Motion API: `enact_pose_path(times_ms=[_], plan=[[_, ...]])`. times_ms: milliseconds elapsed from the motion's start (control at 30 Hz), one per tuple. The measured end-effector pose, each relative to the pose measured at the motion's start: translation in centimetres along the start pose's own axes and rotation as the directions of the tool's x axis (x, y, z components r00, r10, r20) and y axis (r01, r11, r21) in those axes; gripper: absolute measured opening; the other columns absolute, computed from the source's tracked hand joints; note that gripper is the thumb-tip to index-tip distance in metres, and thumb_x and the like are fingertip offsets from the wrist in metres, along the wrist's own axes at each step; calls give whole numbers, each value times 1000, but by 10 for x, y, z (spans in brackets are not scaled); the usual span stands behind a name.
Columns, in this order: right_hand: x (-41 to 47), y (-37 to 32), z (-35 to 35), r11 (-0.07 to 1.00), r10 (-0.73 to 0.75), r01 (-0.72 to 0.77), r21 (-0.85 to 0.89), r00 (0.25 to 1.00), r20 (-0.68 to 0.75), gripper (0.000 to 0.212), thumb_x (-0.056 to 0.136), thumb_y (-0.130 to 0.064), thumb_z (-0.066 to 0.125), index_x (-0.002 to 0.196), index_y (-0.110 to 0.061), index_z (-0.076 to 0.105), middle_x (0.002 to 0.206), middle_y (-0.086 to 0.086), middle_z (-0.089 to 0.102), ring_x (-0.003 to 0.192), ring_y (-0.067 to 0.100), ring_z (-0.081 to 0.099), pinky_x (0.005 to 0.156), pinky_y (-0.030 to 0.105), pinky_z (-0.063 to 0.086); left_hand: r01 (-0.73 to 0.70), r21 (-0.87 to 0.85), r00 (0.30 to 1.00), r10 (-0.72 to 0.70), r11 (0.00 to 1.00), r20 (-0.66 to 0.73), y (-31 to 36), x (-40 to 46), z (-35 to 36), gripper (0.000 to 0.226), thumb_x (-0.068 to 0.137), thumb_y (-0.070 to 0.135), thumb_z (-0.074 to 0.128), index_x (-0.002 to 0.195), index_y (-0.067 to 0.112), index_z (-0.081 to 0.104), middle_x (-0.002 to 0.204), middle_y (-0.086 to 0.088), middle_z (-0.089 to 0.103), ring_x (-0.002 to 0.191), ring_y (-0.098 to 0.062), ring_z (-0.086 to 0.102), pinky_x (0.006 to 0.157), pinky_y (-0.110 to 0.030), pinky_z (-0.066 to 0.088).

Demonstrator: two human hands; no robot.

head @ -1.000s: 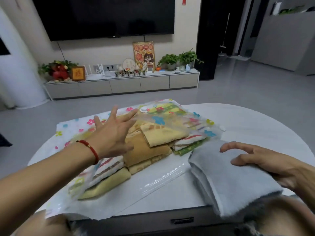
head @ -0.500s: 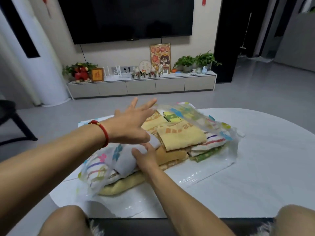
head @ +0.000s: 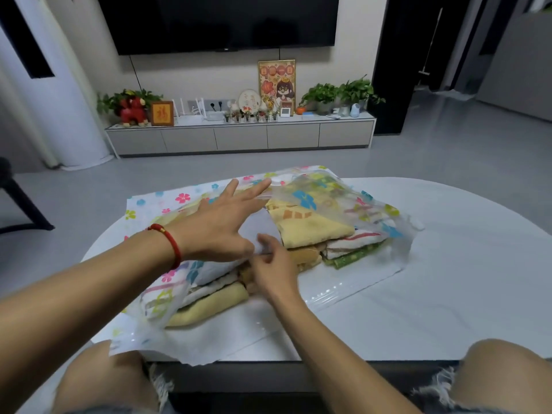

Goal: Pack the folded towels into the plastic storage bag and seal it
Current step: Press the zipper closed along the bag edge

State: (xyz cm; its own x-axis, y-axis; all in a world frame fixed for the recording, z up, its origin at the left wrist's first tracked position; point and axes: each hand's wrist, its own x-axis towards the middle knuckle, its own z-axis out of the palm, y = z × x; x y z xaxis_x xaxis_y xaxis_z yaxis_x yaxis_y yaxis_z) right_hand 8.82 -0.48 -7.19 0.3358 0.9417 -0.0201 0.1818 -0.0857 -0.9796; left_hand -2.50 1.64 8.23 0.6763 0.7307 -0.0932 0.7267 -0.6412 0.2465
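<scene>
Plastic storage bag (head: 343,201), clear with a coloured flower print, is laid open-mouthed on the white table (head: 448,279), and stacked folded towels (head: 310,228) in yellow, striped and green are seen inside it. A grey towel (head: 260,227) is lodged at the bag's mouth on top of the stack. The left hand (head: 215,228), fingers spread flat, is placed under the lifted upper sheet, while the right hand (head: 273,270) is pressed against the grey towel's near edge, fingers curled; a firm grip cannot be told.
</scene>
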Motion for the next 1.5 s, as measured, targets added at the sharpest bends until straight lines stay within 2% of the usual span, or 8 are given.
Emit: enact_pose_path(times_ms=[167, 400, 500, 633, 833, 1133, 1367, 1500], plan=[[18, 19, -56, 968, 251, -206, 144, 805, -537, 66, 90, -26, 62, 150, -23, 35, 151, 17, 32, 136, 34, 36, 113, 42, 33, -51, -87, 995, 43, 995, -90, 6, -3, 17, 94, 63, 30, 49, 153, 30, 23, 160, 26, -5, 151, -18, -3, 121, -51, 13], [45, 45, -115, 990, 141, -144, 0, 972, -190, 60, 78, -19, 55, 137, -29, 60, 132, 3, 66, 115, 23, 63, 102, 41, 51, -94, -188, 980, 57, 978, -193, 13, -5, 56, 92, 62, 28, 49, 151, 35, 26, 152, 33, 5, 150, -13, 5, 121, -24, 2], [19, 58, -152, 954, 161, -232, -187, 929, -333, 40, 88, -6, 51, 117, -21, 74, 112, 2, 72, 91, 15, 64, 75, 25, 45, -68, -123, 981, 44, 990, -191, 8, -2, 94, 92, 64, 31, 49, 151, 43, 22, 155, 37, 1, 151, -20, -3, 118, -63, 8], [17, 67, -201, 963, -88, -116, -245, 720, -689, 46, 84, -4, 63, 128, -17, 59, 137, 10, 54, 123, 29, 53, 93, 34, 44, -5, 23, 984, 9, 1000, -178, 2, -2, 162, 84, 67, 36, 49, 148, 45, 28, 158, 32, 2, 151, -25, -10, 107, -76, -2], [47, 94, -252, 418, 113, -29, -908, 993, 20, 65, 100, -33, 44, 161, -35, 21, 170, -2, 19, 157, 21, 9, 122, 65, 1, -51, 76, 966, 68, 996, -250, -22, 4, 218, 61, 76, 48, 48, 133, 30, 57, 156, 21, 29, 152, -27, -4, 100, -82, -9], [-31, 83, -231, 117, 55, 31, -993, 998, 38, 51, 100, -39, 30, 149, -30, 39, 146, -1, 53, 130, 25, 50, 114, 56, 23, -39, -110, 968, 10, 993, -251, -78, 16, 186, 59, 74, 60, 40, 123, 40, 65, 152, -3, 40, 147, -13, 4, 112, -68, -13], [-54, 66, -290, 686, -70, -139, -714, 964, -255, 28, 92, -26, 64, 117, -19, 75, 117, 5, 73, 115, 27, 61, 93, 35, 46, -30, 73, 963, 49, 997, -265, -47, -18, 172, 31, 74, 48, 46, 65, 31, 72, 114, 8, 73, 131, -22, 50, 102, -50, 36], [-42, 71, -318, 784, 331, -457, -419, 880, -340, 36, 95, -34, 64, 105, -1, 74, 81, 12, 78, 69, 25, 71, 67, 30, 53, -229, 14, 899, 217, 973, -380, 32, -4, 172, 23, 80, 37, 54, 62, 23, 58, 84, 4, 74, 109, -21, 63, 90, -38, 48]])
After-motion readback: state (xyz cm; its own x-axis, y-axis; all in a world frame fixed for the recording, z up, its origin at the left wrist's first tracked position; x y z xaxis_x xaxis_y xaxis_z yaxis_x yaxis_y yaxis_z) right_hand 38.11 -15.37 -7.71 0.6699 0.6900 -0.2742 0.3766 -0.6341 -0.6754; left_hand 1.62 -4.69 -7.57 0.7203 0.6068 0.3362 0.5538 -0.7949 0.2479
